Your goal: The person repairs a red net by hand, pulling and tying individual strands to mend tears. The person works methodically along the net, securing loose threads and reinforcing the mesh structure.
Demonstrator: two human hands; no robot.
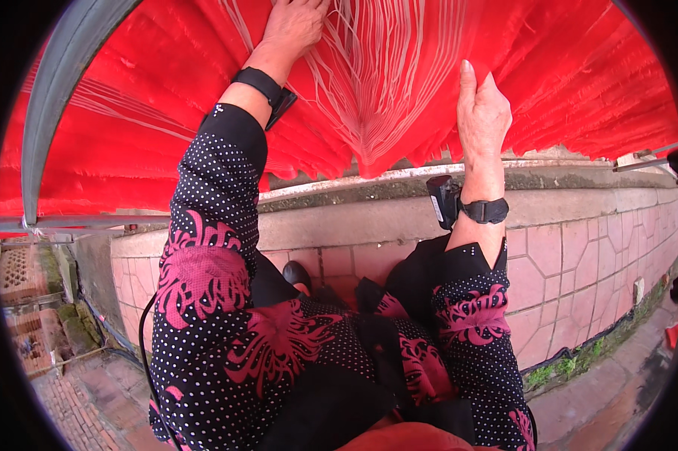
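A broad sheet of thin red cloth hangs in folds in front of me. Many loose white threads run down its middle and gather toward a point near the lower edge. My left hand reaches up against the cloth, left of the threads; the upper picture edge cuts off its fingers. To the right of the threads, my right hand is closed at the cloth with its thumb pointing up, and the curled fingers appear to grip a fold. Both wrists wear black straps with small black devices.
A grey metal bar curves along the left side, joined to a horizontal rail. Below the cloth runs a concrete ledge, with pink paving tiles in front of it. Bricks and mossy blocks lie at the lower left.
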